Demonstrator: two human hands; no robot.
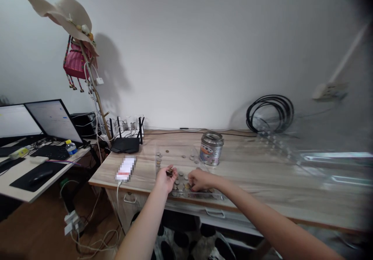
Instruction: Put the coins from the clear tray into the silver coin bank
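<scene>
My left hand point(165, 179) is curled over the front of a wooden desk point(262, 174), its fingers closed on a small stack of coins point(169, 171). My right hand point(199, 180) rests knuckles up just to the right, fingers pinched down among several loose coins point(179, 185) scattered on the desk. More coins point(159, 158) lie in short stacks and singly a little farther back. A silver tin coin bank point(211, 148) stands upright behind my right hand.
A phone point(126, 168) on a cable lies at the desk's left end, a black router point(126, 143) behind it. Coiled black cable point(269, 114) leans on the wall. A side desk at left holds monitors point(52, 120), keyboard and mouse. A hat point(62, 13) and pink bag hang above.
</scene>
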